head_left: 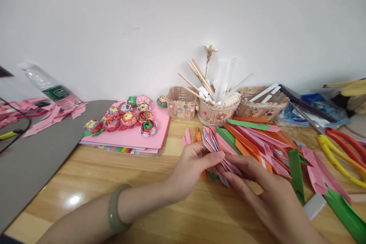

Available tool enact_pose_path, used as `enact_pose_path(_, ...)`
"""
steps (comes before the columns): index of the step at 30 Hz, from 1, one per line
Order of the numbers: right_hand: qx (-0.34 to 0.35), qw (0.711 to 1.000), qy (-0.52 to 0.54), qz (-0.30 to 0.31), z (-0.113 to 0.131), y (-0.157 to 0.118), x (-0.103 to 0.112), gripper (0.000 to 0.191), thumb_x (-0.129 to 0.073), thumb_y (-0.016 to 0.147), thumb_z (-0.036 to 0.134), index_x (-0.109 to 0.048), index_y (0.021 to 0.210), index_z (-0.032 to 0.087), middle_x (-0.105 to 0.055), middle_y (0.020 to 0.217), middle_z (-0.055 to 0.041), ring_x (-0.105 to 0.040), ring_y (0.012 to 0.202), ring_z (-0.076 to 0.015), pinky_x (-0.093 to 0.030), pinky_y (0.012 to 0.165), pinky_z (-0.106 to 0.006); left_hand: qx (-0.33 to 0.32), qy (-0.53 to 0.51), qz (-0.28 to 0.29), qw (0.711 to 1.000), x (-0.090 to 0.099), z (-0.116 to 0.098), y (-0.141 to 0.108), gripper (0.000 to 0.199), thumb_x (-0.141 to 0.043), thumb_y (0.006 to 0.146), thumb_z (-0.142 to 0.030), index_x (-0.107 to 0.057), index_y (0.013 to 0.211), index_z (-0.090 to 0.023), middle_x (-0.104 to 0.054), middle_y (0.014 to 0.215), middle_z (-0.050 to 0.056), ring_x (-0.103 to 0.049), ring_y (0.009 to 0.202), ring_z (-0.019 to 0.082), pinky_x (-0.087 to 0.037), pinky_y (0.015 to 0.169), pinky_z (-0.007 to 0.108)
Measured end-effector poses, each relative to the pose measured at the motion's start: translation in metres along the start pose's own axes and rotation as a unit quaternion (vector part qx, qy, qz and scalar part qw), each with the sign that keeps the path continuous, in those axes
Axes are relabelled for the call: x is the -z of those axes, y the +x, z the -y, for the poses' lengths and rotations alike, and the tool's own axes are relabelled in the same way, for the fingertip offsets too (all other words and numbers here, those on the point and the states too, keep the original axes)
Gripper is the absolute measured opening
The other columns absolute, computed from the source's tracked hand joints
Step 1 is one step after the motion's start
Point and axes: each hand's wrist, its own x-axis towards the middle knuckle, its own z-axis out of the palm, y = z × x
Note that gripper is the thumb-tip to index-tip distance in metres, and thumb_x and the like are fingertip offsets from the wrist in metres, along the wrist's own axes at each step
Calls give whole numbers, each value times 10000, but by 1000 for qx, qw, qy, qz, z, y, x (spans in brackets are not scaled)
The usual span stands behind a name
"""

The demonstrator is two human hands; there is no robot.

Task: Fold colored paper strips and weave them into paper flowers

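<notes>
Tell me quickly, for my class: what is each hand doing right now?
Left hand: closed on the striped folded paper, thumb on top.
Right hand: closed on the same paper's lower end.

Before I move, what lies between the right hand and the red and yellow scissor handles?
Green strips and pink strips, all folded, lie between the right hand and the scissor handles, as the head view shows.

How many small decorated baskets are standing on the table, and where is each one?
3, in a row along the wall: the left basket, the middle basket and the right basket, partly behind folded papers.
</notes>
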Motion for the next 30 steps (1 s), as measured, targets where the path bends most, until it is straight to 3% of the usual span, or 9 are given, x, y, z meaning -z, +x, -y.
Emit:
enact_pose_path(4,127,977,-167,-26,-8,-5,-1,335,-373,898,181,-409,1230,154,-691,945,-111,-684,760,-178,-564,628,-266,6,-19,-41,999,-1,-2,0,233,-721,608,-317,-613,647,-115,-575,550,-10,-520,503,71,-421,533,195)
enact_pose_path(8,185,948,-259,-16,-8,-7,4,484,-303,867,92,-271,1350,76,-641,1071,-189,-643,929,-237,-565,677,-326,11,-45,-62,997,-5,-1,-3,247,-732,596,-322,-623,670,-113,-585,566,-8,-516,512,69,-413,540,197)
enact_pose_path(12,227,920,-318,-23,-6,-7,4,461,-267,843,48,-345,1298,34,-648,1032,-227,-654,887,-280,-563,633,-369,18,-73,-80,994,-8,2,-5,248,-739,594,-313,-623,677,-110,-590,596,-4,-518,524,68,-421,563,206)
enact_pose_path(15,153,960,-232,-28,-6,-4,5,345,-309,872,99,-472,1176,90,-691,914,-160,-681,746,-221,-553,575,-291,4,-70,-65,995,-7,3,-5,251,-756,574,-291,-617,686,-114,-588,609,-8,-521,534,71,-417,562,208)
enact_pose_path(18,-3,1000,-27,-11,0,2,10,253,-381,892,217,-544,1079,166,-668,662,-25,-640,554,-140,-514,498,-211,-50,-30,-2,998,-5,2,-4,240,-751,589,-274,-621,731,-130,-595,620,-8,-544,576,95,-422,591,224)
enact_pose_path(21,-114,979,166,41,11,8,13,239,-394,892,297,-580,1000,193,-620,594,11,-616,558,-127,-513,542,-213,-69,-7,59,996,-4,0,-4,269,-689,673,-310,-620,872,-143,-565,582,-18,-532,549,96,-420,577,227)
enact_pose_path(24,-162,943,277,84,17,11,7,262,-371,891,336,-581,953,192,-627,667,-10,-616,591,-134,-518,566,-238,-56,-23,97,993,-4,2,-5,324,-562,774,-394,-588,971,-138,-483,530,-34,-463,458,82,-374,454,197)
enact_pose_path(26,-161,946,269,88,16,9,2,256,-362,894,340,-573,927,199,-621,682,-9,-611,606,-136,-514,573,-244,-55,-15,100,993,-4,3,-5,336,-474,816,-433,-584,914,-131,-454,521,-31,-429,426,84,-326,396,190)
enact_pose_path(30,-97,990,92,40,4,4,4,143,-467,858,320,-566,868,218,-641,743,-8,-614,656,-144,-499,575,-239,-83,83,33,993,-5,-1,-4,315,-407,847,-405,-519,710,-145,-480,585,-10,-427,495,82,-337,477,198)
